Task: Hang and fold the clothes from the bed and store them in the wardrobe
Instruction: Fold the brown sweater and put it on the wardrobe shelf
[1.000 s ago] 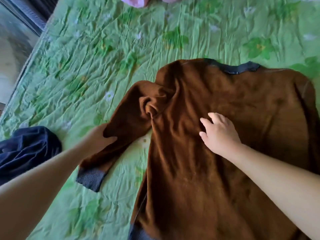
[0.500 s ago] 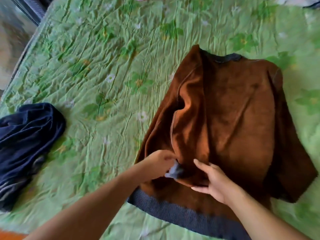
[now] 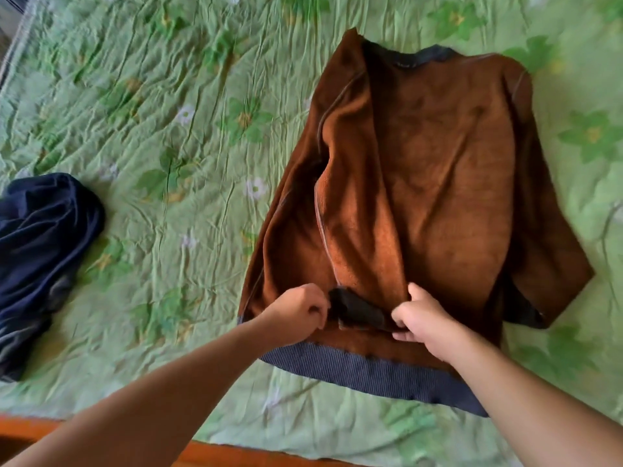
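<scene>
Sweater, brown, flat on green bedsheet | left hand pinching sleeve cuff | right hand gripping same cuff

Head camera, steeply down, near bed

A bed fills the view, its crumpled green sheet printed with leaves and pale flowers, brightly and evenly lit. Nearer than the left hand and right hand runs its orange-brown wooden edge. Far beyond the left hand, a grey strip, too blurred to tell.
</scene>
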Demonstrator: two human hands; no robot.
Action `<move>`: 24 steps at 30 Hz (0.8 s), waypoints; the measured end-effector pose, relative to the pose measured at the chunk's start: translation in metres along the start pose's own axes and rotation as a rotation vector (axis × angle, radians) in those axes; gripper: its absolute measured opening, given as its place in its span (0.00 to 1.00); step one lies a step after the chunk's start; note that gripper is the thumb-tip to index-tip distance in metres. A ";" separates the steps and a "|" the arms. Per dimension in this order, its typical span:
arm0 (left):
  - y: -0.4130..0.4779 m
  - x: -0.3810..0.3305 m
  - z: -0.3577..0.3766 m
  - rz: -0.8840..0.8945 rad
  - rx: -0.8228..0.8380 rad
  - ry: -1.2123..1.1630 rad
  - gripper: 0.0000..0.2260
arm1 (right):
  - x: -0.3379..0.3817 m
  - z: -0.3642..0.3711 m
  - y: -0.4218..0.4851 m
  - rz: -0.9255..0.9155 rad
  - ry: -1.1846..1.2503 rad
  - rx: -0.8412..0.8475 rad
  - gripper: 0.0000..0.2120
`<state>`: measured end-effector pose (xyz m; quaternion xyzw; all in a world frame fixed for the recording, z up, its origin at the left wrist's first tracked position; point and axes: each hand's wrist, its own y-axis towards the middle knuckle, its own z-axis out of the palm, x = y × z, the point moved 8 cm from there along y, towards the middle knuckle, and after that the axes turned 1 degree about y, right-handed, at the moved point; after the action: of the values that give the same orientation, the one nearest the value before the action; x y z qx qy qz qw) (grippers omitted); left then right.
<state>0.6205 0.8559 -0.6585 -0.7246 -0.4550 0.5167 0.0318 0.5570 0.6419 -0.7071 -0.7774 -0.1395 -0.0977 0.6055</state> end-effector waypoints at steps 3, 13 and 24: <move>0.002 0.019 -0.033 -0.170 -0.320 -0.251 0.13 | -0.013 -0.007 0.002 0.013 -0.031 -0.042 0.37; 0.068 0.023 -0.088 -0.298 -0.539 -0.625 0.16 | 0.016 0.006 -0.019 -0.235 -1.042 -0.072 0.19; 0.174 0.012 -0.156 -0.299 -0.591 -1.230 0.20 | 0.319 -0.031 0.091 -0.615 -0.150 -0.241 0.26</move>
<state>0.8512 0.8285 -0.6848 -0.2084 -0.6066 0.6778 -0.3594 0.8887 0.6227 -0.6798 -0.7699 -0.3993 -0.2341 0.4392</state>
